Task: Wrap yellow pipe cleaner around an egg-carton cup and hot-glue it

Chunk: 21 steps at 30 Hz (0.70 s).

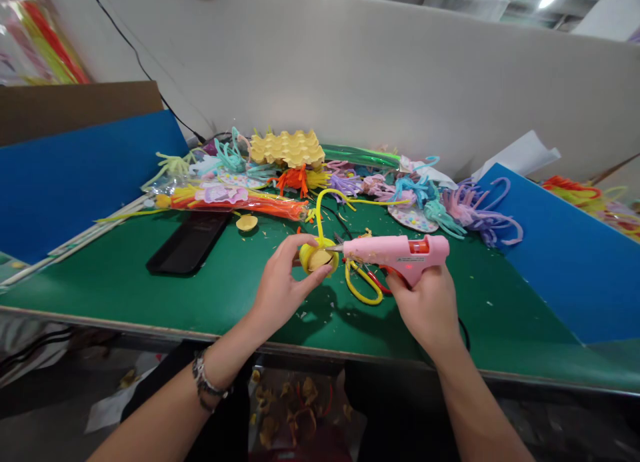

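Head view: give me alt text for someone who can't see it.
The left hand holds a small yellow rounded piece while the right hand holds a pink glue gun, its nozzle at the piece's edge. Colorful fuzzy stems and a yellow egg carton lie toward the back of the green table.

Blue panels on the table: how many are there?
2: one blue panel at the left side of the green table, another blue panel at its right side. Both run out of the picture.
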### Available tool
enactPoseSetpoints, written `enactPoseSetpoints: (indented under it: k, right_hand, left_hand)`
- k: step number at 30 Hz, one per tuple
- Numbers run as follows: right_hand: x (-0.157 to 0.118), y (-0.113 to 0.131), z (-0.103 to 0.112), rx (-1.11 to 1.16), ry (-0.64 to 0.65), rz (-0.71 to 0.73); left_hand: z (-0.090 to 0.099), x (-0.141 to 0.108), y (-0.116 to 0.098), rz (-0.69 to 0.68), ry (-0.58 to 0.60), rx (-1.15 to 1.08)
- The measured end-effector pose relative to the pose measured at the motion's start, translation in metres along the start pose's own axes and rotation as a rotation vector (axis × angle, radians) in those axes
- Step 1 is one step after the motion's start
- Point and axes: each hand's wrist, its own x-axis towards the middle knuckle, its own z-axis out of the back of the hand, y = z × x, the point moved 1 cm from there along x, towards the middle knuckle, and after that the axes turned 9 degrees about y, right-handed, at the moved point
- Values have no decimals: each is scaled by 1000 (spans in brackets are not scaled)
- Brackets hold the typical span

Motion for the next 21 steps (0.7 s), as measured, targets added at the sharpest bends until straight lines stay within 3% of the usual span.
enactPoseSetpoints:
  k: [11,21]
  right_hand:
    - [0,-5,-1,-1,19,14]
    - [0,4,2,17,-17,26]
  left_hand:
    - [1,0,2,22,1,-42]
    - [3,0,2,13,-19,76]
